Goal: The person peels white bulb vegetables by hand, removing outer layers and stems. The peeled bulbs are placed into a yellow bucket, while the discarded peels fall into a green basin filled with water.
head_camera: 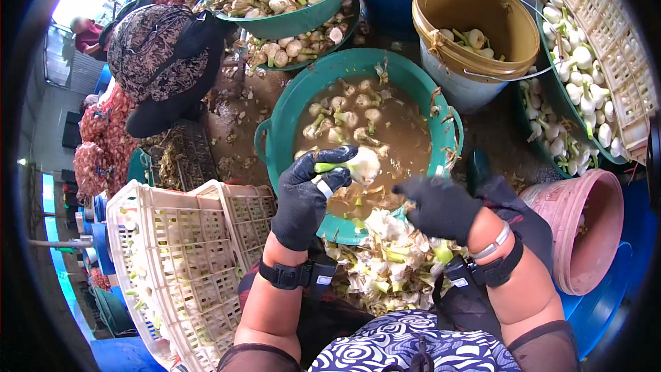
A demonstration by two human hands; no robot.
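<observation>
My left hand (310, 199), in a black glove with a white band round a finger, grips a garlic bulb (365, 166) by its green stem. The bulb is over a green plastic basin (283, 106) of murky brown water, where several garlic bulbs (345, 118) float among bits of skin. Close by on the right, my right hand (439, 206), also gloved in black, is blurred, with its fingers bent above the basin's near rim. Whether anything sits in its fingers I cannot tell. Below both hands lies a heap of garlic peelings (392, 268).
White plastic crates (181, 258) holding garlic stand at left. A white bucket (465, 77) and a tub of peeled garlic (583, 72) are at right, above a tilted pink bucket (537, 206). A person in a patterned hat (155, 51) bends near a heaped garlic basin (289, 20).
</observation>
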